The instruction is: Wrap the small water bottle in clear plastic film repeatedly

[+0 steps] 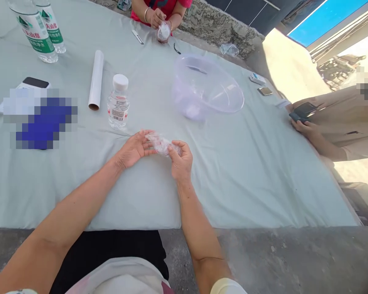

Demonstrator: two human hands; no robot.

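A crumpled piece of clear plastic wrap [161, 144] is stretched between my two hands, just above the table cloth. My left hand [134, 149] has its palm turned up and its lower fingers extended, with the wrap's left end held at the thumb and upper fingers. On the other end, my right hand [181, 160] pinches the wrap between thumb and bent fingers. Whether anything lies inside the wrap I cannot tell. Close beyond my left hand stands a small clear bottle [119, 102] with a white cap. A white roll of film [96, 79] lies behind it.
A translucent basin [208, 83] sits ahead to the right. Two large water bottles [38, 34] stand far left, near a phone [35, 83]. Across the table, a person's hands [161, 24] hold a wrapped ball. Another person [334, 122] at right holds a dark device.
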